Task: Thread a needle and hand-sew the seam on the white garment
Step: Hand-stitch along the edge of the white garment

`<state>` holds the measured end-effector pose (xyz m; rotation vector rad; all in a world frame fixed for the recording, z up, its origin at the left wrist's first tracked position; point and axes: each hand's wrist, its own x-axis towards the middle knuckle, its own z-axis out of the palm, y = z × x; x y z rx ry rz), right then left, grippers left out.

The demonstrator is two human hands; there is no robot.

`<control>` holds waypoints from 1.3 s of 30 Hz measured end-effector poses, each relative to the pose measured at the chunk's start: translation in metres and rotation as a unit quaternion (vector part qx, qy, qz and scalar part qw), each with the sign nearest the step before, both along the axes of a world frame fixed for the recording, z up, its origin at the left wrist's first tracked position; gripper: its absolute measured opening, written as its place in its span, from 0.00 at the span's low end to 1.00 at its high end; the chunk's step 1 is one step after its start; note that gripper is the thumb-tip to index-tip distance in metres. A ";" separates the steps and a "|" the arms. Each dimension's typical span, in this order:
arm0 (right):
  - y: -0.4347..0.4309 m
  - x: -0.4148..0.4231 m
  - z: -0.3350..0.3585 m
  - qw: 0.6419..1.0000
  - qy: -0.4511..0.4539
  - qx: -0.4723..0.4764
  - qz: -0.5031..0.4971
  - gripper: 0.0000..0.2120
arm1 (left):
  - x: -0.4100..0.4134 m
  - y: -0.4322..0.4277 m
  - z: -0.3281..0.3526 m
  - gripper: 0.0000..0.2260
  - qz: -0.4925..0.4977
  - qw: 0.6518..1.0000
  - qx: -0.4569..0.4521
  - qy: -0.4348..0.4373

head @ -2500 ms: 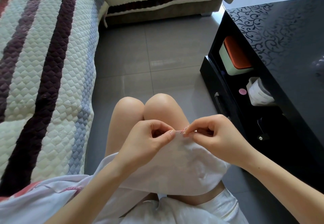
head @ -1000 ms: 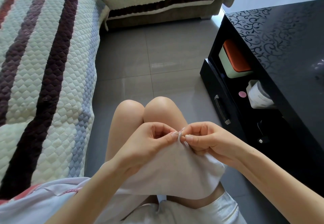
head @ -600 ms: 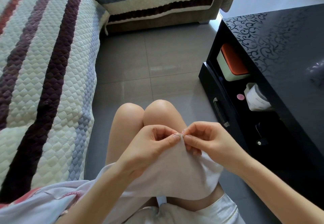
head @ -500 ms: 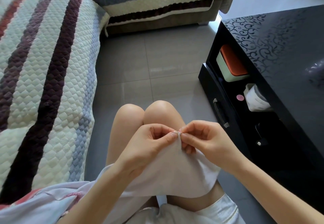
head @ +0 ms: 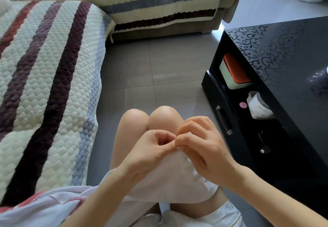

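Since both hands meet at one spot on the cloth's upper edge, this moment is entered as stitching under way, not threading; that is a judgement, as no needle shows.

Item, far left: striped quilted sofa cover [head: 46, 88], with a pink-edged white cloth [head: 58, 203] lying at its near edge, cut off by the lower border.

Item, centre: bare knees [head: 150, 118], and the white garment [head: 168, 178] draped over the lap, its top edge lifted just short of them.

Item: left hand [head: 150, 149], fingers curled, thumb and forefinger pinching the garment's raised edge.

Item: right hand [head: 200, 145], fingers curled, thumb and forefinger tips pressed onto the same edge, touching the left thumb. It pinches the fabric there; whether a needle sits in that pinch cannot be told.

Item, right: black coffee table [head: 287, 63]; on its lower shelf a green box with an orange lid [head: 234, 75], a small pink disc [head: 243, 104] and a white container [head: 258, 106].

Done: probably threading, going by the working grip. Left: an unknown length of seam, then knotting and cutting.

Not legible: needle, thread and any finished stitches, all covered by fingertips or too fine to see. The seam line cannot be traced. No spool or scissors are in view.
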<state>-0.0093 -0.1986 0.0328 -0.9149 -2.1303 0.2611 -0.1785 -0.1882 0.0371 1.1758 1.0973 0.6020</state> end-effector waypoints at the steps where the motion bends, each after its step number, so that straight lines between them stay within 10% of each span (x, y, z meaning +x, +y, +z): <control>1: -0.004 -0.003 0.007 0.999 0.026 -0.024 0.023 0.08 | 0.001 -0.001 0.001 0.15 -0.008 1.000 0.020 0.018; 7: 0.003 -0.010 0.054 0.900 0.271 -0.300 0.160 0.05 | 0.003 -0.004 -0.004 0.22 -0.019 0.998 0.035 0.052; 10: 0.043 0.006 0.056 0.833 0.338 -0.422 0.112 0.08 | -0.002 -0.003 -0.003 0.09 -0.032 0.999 -0.002 0.032; 16: 0.183 0.076 0.040 0.874 0.305 -0.289 -0.244 0.12 | -0.006 0.001 0.001 0.06 -0.048 0.998 -0.044 -0.025; 19: 0.212 0.105 0.030 0.888 0.137 -0.176 -0.402 0.03 | -0.010 0.000 0.003 0.05 -0.041 0.996 -0.054 -0.060; 23: 0.167 0.056 0.032 0.953 -0.019 -0.258 -0.159 0.02 | -0.014 0.003 0.002 0.05 -0.023 0.995 -0.062 -0.073; 27: 0.094 0.019 0.033 0.879 -0.104 -0.455 0.101 0.11 | -0.014 0.005 0.002 0.04 -0.021 0.996 -0.057 -0.071; 32: 0.069 0.014 0.027 0.849 -0.187 -0.476 0.132 0.18 | -0.016 0.005 0.001 0.04 -0.035 0.996 -0.047 -0.062; 39: 0.075 0.015 0.032 0.820 -0.072 -0.549 0.144 0.07 | -0.016 0.004 0.004 0.03 -0.032 0.997 -0.049 -0.051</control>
